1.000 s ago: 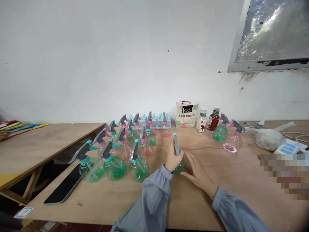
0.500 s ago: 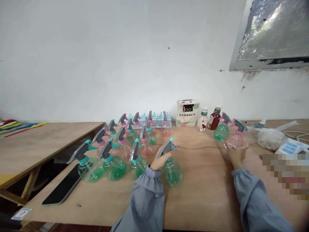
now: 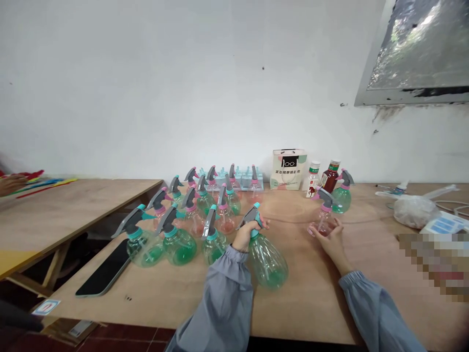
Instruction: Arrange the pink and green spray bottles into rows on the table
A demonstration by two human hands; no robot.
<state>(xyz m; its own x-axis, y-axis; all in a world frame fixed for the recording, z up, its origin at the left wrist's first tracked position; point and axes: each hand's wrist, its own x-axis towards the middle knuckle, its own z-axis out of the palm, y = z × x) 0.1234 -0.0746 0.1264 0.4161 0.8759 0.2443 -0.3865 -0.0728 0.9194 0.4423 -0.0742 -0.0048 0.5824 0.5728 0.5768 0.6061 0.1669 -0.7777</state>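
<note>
My left hand (image 3: 245, 235) is closed round the neck and trigger of a green spray bottle (image 3: 270, 261), which tilts with its base to the right. Farther right, my right hand (image 3: 332, 238) grips the lower body of a pink spray bottle (image 3: 322, 220), with the fingers round its side. Just behind that one stands another green spray bottle (image 3: 342, 199). To the left of my left hand are several green and pink spray bottles in a loose group, among them a green spray bottle (image 3: 213, 244) close to my sleeve.
A black phone (image 3: 104, 268) lies at the left table edge. Along the back are a paper bag (image 3: 288, 171), a white bottle (image 3: 311, 180), a dark red bottle (image 3: 330, 177) and a light blue rack (image 3: 251, 182). A plastic bag (image 3: 414, 211) lies right. Another person's hand (image 3: 12, 185) shows far left.
My right hand has moved left with the pink spray bottle, away from the green one behind. The green bottle in my left hand has tilted further. A person's hand has appeared far left.
</note>
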